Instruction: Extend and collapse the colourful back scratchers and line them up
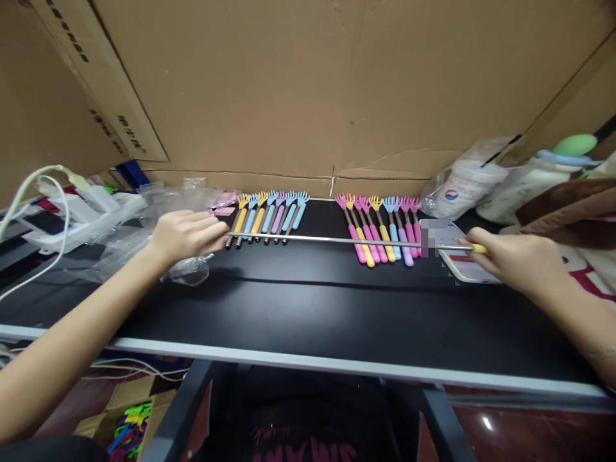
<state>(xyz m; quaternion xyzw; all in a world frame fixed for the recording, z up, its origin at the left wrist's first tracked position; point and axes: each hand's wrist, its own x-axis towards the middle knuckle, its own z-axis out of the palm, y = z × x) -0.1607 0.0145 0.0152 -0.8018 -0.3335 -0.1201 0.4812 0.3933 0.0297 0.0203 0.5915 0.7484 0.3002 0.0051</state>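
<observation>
A telescopic back scratcher (327,240) is drawn out long and lies level across the view, above the black table. My left hand (187,232) is closed around its left end, so the head there is hidden by the fingers. My right hand (522,260) grips the yellow handle at the other end. Beyond the rod, near my left hand, is a row of several short back scratchers (270,218) in yellow, blue and purple. Another row of back scratchers (378,231) with pink, yellow, blue and purple handles lies to the right, partly crossed by the rod.
Clear plastic bags (158,218) and a white power strip (96,218) with cables lie at the left. A phone (469,266), a bagged cup (457,189) and a bottle (529,186) are at the right. Cardboard (289,90) walls the back. An open box (135,423) sits below.
</observation>
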